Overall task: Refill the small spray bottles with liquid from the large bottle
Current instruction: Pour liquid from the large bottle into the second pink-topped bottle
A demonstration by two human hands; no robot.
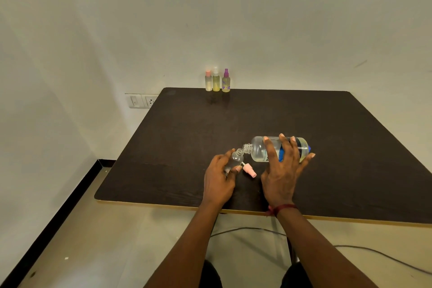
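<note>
My right hand (281,170) grips the large clear bottle (259,149), which has a blue label and lies tipped on its side with its open neck pointing left. My left hand (218,179) holds a small clear spray bottle (235,159), uncapped and tilted, its threaded mouth right beside the large bottle's neck. A little pale liquid pools along the large bottle's lower side. The small bottle's pink spray cap (249,170) lies on the dark table (327,124) between my hands. Whether liquid is flowing I cannot tell.
Three small spray bottles stand at the table's far edge against the wall: a pink-capped one (208,81), a white-capped one (215,80) and a purple-capped one (226,81), each holding yellowish liquid. A wall socket (142,100) sits left of the table. Cables (374,252) run across the floor.
</note>
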